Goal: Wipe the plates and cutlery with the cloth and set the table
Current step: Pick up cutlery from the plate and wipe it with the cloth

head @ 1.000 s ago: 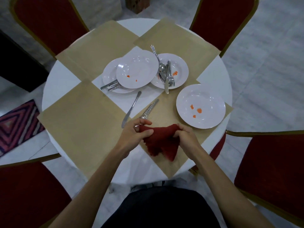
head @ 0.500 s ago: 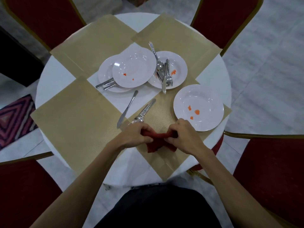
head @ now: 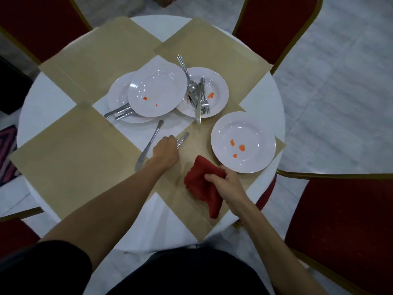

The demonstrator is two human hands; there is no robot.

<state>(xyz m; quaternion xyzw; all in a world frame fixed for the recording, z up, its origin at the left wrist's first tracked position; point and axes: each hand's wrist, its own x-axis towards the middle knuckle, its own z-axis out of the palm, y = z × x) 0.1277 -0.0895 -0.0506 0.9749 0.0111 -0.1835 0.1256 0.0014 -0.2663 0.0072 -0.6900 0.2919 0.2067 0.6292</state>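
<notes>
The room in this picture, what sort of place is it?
Probably a banquet hall or restaurant dining room: a round white table laid with beige placemats, ringed by red padded chairs with gold frames, on a pale tiled floor.

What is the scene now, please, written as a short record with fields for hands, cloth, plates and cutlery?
left hand: grip closing on the cutlery piece on the mat; full grasp not clear
right hand: holds the cloth
cloth: red, bunched, hanging over the near mat
plates: four, white; orange stains visible on three
near plate: alone, at right, stained
knife: loose on the table, beside the left hand
other cutlery: on the far plate and under the stacked plate
</notes>
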